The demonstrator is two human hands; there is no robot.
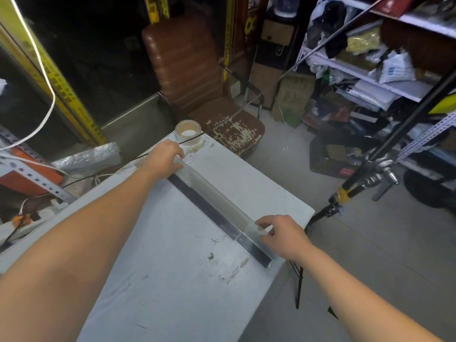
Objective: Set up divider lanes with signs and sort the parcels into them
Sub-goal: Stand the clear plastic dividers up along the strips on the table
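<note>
A: Two hands are on one part. Start with the largest item: your white table (172,280) runs from the near left edge of view to the far right, its top scuffed and marked.

B: What lies on it?

A: A clear divider strip (217,203), long and narrow, lies diagonally across the far half of the table. A dark band runs along its near side, flat on the surface. The strip's far end is near the back corner; its near end reaches the table's right edge.

B: State of your left hand?

A: Your left hand (164,160) sits at the far end of the strip, fingers curled down over it and closed around that end. Whether the thumb is beneath the strip cannot be told.

B: And the right?

A: Your right hand (283,234) is at the near end. Its fingers are partly curled, with the fingertips (260,222) pinching the clear upper edge of the strip.

B: Anything else on the table?

A: A tape roll (188,132) stands at the far corner, just beyond your left hand and apart from it. A worn brown chair (197,77) stands on the floor behind that corner, and metal shelving (370,77) stacked with bagged parcels is at the right.
</note>
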